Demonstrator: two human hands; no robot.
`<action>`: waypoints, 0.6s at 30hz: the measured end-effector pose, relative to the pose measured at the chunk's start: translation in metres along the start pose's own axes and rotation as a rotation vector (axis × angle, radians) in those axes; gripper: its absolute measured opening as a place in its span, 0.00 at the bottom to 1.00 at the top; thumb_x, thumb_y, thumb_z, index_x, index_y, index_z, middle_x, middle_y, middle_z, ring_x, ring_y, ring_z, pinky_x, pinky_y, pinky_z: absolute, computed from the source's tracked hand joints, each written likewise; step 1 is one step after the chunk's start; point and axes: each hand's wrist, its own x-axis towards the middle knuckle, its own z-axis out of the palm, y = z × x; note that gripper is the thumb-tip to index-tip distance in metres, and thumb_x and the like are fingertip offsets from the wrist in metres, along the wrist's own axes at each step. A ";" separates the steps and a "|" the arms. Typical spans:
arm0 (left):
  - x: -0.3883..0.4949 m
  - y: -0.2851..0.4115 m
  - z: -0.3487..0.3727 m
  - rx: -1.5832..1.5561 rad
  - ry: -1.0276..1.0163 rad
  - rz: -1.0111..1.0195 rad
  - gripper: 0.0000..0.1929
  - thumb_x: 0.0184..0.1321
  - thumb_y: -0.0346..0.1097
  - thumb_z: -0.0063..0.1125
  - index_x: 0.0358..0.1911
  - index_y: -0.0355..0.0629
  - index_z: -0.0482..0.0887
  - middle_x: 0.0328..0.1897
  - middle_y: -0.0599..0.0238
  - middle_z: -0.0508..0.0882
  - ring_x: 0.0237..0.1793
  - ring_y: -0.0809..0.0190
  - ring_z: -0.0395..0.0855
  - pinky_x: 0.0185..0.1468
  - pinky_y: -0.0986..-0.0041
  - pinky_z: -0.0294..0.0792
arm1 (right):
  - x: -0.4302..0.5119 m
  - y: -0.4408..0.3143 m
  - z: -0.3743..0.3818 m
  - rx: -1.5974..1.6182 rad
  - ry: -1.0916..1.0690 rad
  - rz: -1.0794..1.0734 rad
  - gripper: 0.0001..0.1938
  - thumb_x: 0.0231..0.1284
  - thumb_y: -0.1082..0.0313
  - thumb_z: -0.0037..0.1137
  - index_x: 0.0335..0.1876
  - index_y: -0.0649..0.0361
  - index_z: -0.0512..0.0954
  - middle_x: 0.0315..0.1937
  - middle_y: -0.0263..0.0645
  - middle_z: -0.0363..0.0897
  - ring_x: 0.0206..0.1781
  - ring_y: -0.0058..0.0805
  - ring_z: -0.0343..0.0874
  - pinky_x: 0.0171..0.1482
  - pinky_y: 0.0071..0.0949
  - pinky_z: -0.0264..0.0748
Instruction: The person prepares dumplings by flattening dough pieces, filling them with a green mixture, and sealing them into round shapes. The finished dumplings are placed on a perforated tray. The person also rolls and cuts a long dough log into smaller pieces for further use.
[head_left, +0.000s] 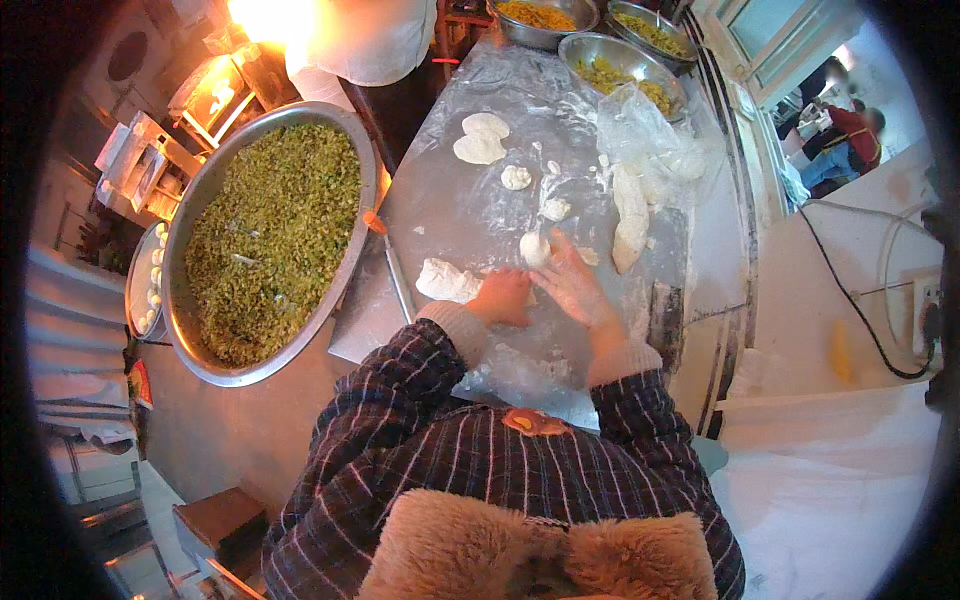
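A short roll of white dough lies on the floured metal worktop. My left hand is curled over its right end and hides that part. Just to the right, my right hand has its thumb and fingers spread beside a small dough piece; whether it grips the piece is unclear. Farther up lie a dough lump, another dough lump and two overlapping flattened dough rounds. A longer dough strip rests to the right, its upper end by a clear plastic sheet.
A large metal basin of chopped green filling stands left, near a rod with an orange end. Several metal bowls of filling sit at the far end. A person in a white apron stands beyond; a wall with a window runs right.
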 end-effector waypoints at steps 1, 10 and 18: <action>-0.007 -0.002 -0.003 -0.021 -0.011 -0.108 0.29 0.40 0.57 0.69 0.42 0.41 0.83 0.43 0.51 0.84 0.48 0.48 0.82 0.52 0.59 0.72 | 0.007 0.006 -0.008 0.181 0.064 0.014 0.21 0.65 0.63 0.54 0.61 0.62 0.72 0.53 0.46 0.77 0.54 0.35 0.77 0.56 0.36 0.72; -0.012 0.009 -0.020 -0.469 0.191 -0.252 0.34 0.39 0.50 0.72 0.52 0.42 0.77 0.44 0.50 0.84 0.47 0.46 0.82 0.50 0.58 0.73 | 0.022 0.073 -0.012 -0.428 0.231 0.287 0.14 0.67 0.54 0.46 0.42 0.58 0.74 0.33 0.35 0.77 0.32 0.24 0.77 0.26 0.29 0.74; 0.012 0.003 -0.017 -0.179 -0.155 -0.333 0.26 0.45 0.50 0.67 0.43 0.40 0.77 0.34 0.51 0.86 0.39 0.43 0.85 0.42 0.55 0.75 | -0.011 0.018 0.019 -0.448 0.128 0.332 0.11 0.62 0.63 0.54 0.46 0.59 0.76 0.30 0.32 0.78 0.31 0.25 0.78 0.29 0.26 0.75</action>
